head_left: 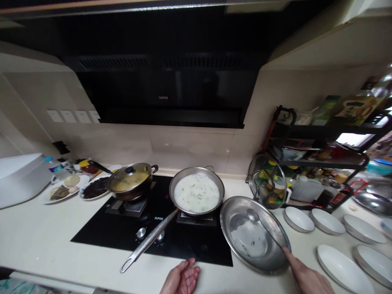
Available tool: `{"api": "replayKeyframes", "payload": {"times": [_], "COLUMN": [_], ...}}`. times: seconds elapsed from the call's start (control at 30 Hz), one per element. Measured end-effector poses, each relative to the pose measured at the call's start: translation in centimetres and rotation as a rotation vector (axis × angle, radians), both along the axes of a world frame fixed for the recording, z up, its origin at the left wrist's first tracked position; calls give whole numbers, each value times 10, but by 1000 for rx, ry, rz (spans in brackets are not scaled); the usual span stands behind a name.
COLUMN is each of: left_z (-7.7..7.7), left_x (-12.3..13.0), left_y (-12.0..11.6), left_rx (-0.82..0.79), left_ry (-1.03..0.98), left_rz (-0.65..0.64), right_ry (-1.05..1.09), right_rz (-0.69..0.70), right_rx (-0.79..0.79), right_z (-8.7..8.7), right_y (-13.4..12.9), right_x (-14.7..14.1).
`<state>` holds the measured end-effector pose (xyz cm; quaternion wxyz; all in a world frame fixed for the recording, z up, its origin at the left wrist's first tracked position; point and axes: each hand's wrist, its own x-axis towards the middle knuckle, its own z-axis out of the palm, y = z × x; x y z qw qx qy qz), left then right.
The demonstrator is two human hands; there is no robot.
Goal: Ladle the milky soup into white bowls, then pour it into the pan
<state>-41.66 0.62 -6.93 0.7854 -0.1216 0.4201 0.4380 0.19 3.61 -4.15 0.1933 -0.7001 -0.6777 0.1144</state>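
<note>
My right hand [306,273] grips the handle of a metal ladle [252,215], whose bowl rests inside a wide steel basin [272,261]. A little whitish liquid with dark green bits lies in the bottom of that basin. My left hand [181,279] is palm up at the counter's front edge, fingers loosely curled and apart, holding nothing. Beyond it, on the right burner, stands a steel frying pan [170,192] filled with white liquid [196,194] flecked with green. The pan's long handle [147,241] points toward me on the left.
A lidded pot [130,183] sits on the left burner of the black stove [104,232]. Plates of food [61,192] stand farther left. White bowls [299,218] line the right counter below a black spice rack [318,164], with a glass lid [266,181] leaning there. A range hood [162,90] hangs above.
</note>
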Motion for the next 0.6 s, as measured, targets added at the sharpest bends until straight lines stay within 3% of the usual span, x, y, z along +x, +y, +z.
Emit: {"api": "replayKeyframes", "payload": {"times": [0.13, 0.23, 0.3, 0.43, 0.5, 0.6], "left_z": [9, 12, 11, 5, 3, 3], "left_x": [0, -2, -4, -8, -11, -15], "left_y": [0, -2, -4, -7, -9, -12], "left_rx": [-6, -11, -11, -5, -2, -7], "left_ry": [24, 28, 25, 20, 24, 40], "left_rz": [6, 3, 7, 46, 68, 102], "right_ry": [403, 671, 724, 469, 273, 9], "right_rz": [-143, -159, -96, 159, 265, 330], "right_rx": [132, 34, 22, 79, 128, 55], "right_z": [36, 66, 82, 97, 96, 88], "right_y": [30, 49, 61, 87, 99, 113], "right_x": [-19, -50, -75, -126, -150, -180]}}
